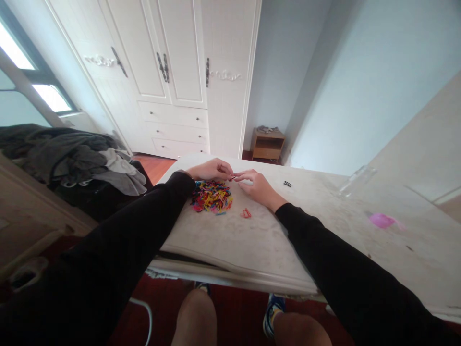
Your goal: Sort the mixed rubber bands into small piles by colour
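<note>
A heap of small multicoloured bands [212, 197], looking like hair ties, lies on the pale tabletop [230, 240]. Just behind the heap, my left hand [212, 169] is closed in a pinch at the fingertips. From the other side my right hand [255, 185] meets it, its thumb and fingers also pinched. Between the two sets of fingertips is a small dark reddish piece [232, 178], perhaps a band, too small to make out. A few orange-red bands [246, 213] sit apart, to the right of the heap and nearer the front edge.
A small black item [287, 183] lies right of my right hand. Farther right are a clear glass-like object [357, 181] and a pink item [382, 220]. Dark clothes [72, 158] are piled at the left. A white wardrobe [180, 57] and small wooden cabinet [268, 144] stand beyond the table.
</note>
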The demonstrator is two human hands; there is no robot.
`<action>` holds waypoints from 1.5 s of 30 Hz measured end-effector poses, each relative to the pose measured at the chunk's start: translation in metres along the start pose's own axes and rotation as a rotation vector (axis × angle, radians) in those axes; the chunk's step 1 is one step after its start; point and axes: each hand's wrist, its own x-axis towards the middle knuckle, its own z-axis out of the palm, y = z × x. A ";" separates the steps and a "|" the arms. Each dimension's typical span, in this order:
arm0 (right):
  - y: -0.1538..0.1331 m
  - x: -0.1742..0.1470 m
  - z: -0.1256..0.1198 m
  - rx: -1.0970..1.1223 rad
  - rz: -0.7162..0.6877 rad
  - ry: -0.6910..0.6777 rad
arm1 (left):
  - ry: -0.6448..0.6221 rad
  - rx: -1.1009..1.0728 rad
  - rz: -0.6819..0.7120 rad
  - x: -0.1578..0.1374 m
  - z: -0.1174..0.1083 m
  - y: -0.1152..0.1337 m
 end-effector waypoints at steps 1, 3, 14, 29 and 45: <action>0.000 0.000 0.000 -0.005 0.010 -0.007 | -0.001 -0.001 -0.003 0.000 0.000 -0.001; 0.000 0.000 0.000 -0.015 0.021 -0.019 | 0.000 -0.003 -0.004 0.000 -0.001 -0.002; -0.001 0.003 -0.019 -0.085 0.158 0.143 | 0.040 -0.044 -0.051 -0.002 0.002 -0.002; 0.059 -0.027 -0.119 -0.646 0.434 0.085 | 0.074 0.001 -0.091 -0.002 0.002 0.000; 0.009 -0.014 -0.085 -0.560 0.156 -0.027 | 0.043 0.035 -0.085 -0.001 0.002 0.000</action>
